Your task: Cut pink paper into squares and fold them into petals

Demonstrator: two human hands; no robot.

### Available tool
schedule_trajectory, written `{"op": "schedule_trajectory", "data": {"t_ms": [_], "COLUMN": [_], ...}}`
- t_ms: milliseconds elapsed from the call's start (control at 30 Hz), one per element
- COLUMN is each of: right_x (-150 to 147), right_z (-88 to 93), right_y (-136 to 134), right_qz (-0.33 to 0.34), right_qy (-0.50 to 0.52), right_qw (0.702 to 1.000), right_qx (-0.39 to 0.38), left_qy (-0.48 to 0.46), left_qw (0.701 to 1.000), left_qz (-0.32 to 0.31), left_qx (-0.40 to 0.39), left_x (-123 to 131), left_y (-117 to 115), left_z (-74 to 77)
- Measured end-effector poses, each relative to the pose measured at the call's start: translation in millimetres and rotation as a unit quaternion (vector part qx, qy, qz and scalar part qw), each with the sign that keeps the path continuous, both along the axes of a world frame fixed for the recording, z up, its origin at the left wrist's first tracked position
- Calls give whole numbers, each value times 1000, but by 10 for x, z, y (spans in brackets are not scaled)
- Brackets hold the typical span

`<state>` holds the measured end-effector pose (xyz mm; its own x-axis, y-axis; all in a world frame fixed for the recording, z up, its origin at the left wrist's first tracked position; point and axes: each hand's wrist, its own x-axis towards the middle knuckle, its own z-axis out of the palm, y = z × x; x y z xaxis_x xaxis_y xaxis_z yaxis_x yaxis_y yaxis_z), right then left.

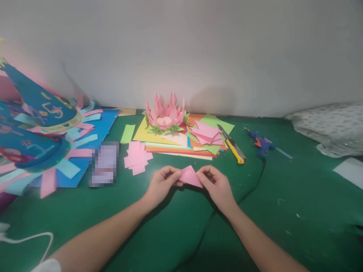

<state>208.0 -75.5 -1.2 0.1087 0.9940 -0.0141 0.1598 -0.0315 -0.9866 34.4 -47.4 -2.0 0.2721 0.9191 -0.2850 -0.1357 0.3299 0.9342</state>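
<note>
A small folded pink paper piece [190, 175] is held between both hands just above the green table [283, 211]. My left hand [162, 184] pinches its left corner with closed fingers. My right hand [216, 184] pinches its right edge, fingers also closed. Just behind the hands lies a small heap of pink paper squares [136, 157]. Farther back a pink paper lotus flower [165, 115] with green leaves sits on a stack of coloured paper sheets [176, 141], beside a pile of folded pink pieces [207, 134].
A yellow utility knife [233, 145] lies right of the stack. A blue glue gun [261, 142] sits farther right, its black cord [241, 196] running toward me. Blue paper hats with pink strips [42, 128] fill the left. A blurred rectangular item [104, 163] lies nearby. Patterned cloth [331, 126] is at right.
</note>
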Motion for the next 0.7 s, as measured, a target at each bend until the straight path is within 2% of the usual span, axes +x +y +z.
{"op": "schedule_trajectory", "data": {"t_ms": [100,200,367,533,633,700], "right_x": [16,-11,-66,-61,-47,-39], "right_z": [-19,-57,-102,-75,-81,-96], "right_y": [18,9,-28,-44,-56,-63], "right_qz": [-9,12,59,74,86,85], "right_qy": [50,72,36,-28,-47,-34], "right_qw": [999,997,995,995,994,995], "right_qx": [-10,19,68,66,56,47], "left_qy": [-23,-29,-16,50,88,76], "left_qw": [999,999,1000,993,988,992], "left_qz": [42,35,-8,-60,-46,-28], "left_qx": [-18,-18,10,83,120,98], "left_x": [-15,-14,-8,-24,-31,-33], "left_y": [42,49,16,-17,-11,5], "left_z": [7,6,-18,-37,-39,-38]}}
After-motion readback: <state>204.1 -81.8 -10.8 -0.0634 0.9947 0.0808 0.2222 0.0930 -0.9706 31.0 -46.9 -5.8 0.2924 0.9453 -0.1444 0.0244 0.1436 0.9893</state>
